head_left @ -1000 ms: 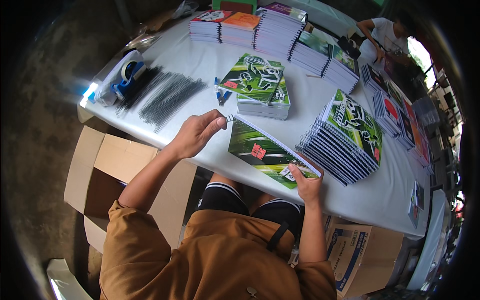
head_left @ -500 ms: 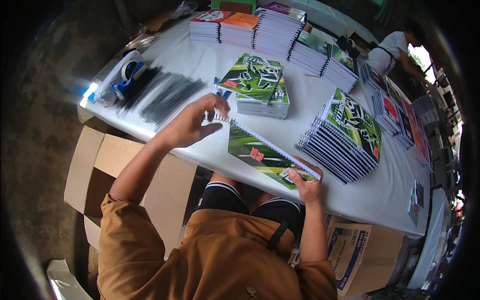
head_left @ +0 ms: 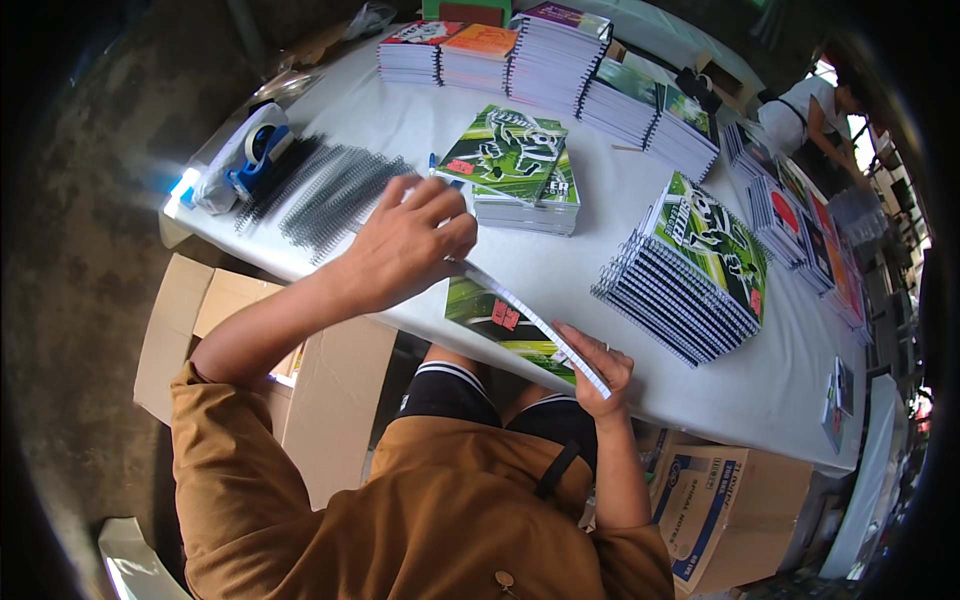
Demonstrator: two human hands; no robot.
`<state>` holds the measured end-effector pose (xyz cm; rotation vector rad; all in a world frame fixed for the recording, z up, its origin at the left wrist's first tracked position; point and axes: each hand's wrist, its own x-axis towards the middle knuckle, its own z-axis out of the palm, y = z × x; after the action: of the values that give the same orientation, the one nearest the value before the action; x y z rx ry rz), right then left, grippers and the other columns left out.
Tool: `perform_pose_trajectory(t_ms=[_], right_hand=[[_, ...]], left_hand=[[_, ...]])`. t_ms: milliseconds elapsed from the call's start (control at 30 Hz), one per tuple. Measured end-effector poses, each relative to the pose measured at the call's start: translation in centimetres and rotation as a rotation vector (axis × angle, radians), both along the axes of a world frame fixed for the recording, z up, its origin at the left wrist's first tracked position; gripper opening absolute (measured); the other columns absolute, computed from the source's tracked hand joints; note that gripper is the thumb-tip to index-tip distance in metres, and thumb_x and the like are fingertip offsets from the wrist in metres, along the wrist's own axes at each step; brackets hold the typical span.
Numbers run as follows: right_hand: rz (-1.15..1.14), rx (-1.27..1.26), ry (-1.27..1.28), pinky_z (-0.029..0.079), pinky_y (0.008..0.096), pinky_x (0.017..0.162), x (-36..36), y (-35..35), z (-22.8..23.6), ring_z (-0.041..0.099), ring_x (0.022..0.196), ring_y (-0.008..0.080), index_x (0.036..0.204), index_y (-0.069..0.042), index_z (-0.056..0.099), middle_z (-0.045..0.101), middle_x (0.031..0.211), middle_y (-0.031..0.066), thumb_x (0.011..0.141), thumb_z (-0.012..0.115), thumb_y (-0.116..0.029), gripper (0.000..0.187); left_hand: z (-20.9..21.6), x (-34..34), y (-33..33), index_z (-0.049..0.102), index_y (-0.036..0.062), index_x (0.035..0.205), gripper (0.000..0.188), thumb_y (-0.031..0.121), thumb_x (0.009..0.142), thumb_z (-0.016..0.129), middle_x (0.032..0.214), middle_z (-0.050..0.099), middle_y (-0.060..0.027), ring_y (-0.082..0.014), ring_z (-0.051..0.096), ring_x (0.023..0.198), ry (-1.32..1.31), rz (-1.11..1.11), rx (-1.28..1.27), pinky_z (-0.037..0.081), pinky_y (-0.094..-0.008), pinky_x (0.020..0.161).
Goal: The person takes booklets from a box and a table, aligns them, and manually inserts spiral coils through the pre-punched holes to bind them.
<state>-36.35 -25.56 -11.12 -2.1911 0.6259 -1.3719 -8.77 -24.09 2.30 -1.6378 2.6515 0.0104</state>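
A green-covered notebook (head_left: 500, 318) is tilted over the table's near edge, its white punched spine edge turned up. My right hand (head_left: 598, 368) grips its lower right end, thumb and fingers on either side. At the opposite end my left hand (head_left: 415, 238) is closed, fingers curled over the spine's upper corner. The black wire coil that stuck out there earlier is hidden behind this hand now. Just beyond sits a small stack of green-covered notebooks (head_left: 520, 165) without visible coils. Several loose black coils (head_left: 335, 200) lie in a heap beyond my left forearm.
A tall stack of coil-bound green notebooks (head_left: 690, 275) stands at right. More notebook stacks (head_left: 555, 65) line the far side. A blue tape dispenser (head_left: 258, 160) is at the left. Cardboard boxes (head_left: 335, 400) stand below the table. Another person (head_left: 805, 120) bends at far right.
My left hand has turned over and closed its fingers at the notebook's end. The notebook has tipped more edge-on, and my right hand has shifted slightly nearer and left.
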Motion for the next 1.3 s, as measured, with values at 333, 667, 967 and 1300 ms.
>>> perform_pose_trajectory(t_ms=[333,667,967,1300], right_hand=[[-0.046,-0.105,-0.009,0.049,0.0360,0.085,1.6,2.0,0.5,0.065,0.091,0.0286,0.100,0.004,0.064,0.067,0.093,0.0170,0.079,0.050,0.004,0.025],[0.108,-0.073,-0.066,0.051,0.0375,0.080,1.6,2.7,0.4,0.065,0.089,0.0292,0.103,0.001,0.064,0.067,0.095,0.0149,0.075,0.062,-0.002,0.029],[0.017,-0.257,-0.046,0.052,0.0373,0.077,1.6,2.6,0.3,0.066,0.086,0.0283,0.102,0.003,0.064,0.067,0.092,0.0180,0.074,0.063,-0.001,0.028],[-0.029,-0.247,-0.010,0.052,0.0352,0.075,-0.1,2.2,0.5,0.066,0.086,0.0274,0.101,0.001,0.064,0.066,0.096,0.0156,0.073,0.063,0.002,0.028]], left_hand=[[-14.4,3.8,-2.7,0.014,-0.0098,0.137,0.106,0.076,0.076,0.029,0.140,0.009,-0.0366,-0.0530,-0.003,0.130,0.192,-0.050,-1.253,-0.011,-0.0640,0.098],[-11.0,-0.5,0.3,0.025,-0.0136,0.130,0.112,0.081,0.070,0.033,0.133,0.022,-0.0388,-0.0533,0.020,0.125,0.352,-0.201,-1.200,0.014,-0.0581,0.104],[-12.3,-1.9,-0.2,0.010,-0.0122,0.134,0.113,0.078,0.072,0.036,0.133,0.016,-0.0413,-0.0578,0.012,0.124,0.349,-0.176,-1.071,0.004,-0.0658,0.099],[-1.7,-3.9,-0.1,0.036,0.0007,0.132,0.062,0.048,0.092,0.034,0.129,0.038,-0.0257,-0.0406,0.034,0.123,0.662,0.032,-0.432,0.026,-0.0466,0.102]])
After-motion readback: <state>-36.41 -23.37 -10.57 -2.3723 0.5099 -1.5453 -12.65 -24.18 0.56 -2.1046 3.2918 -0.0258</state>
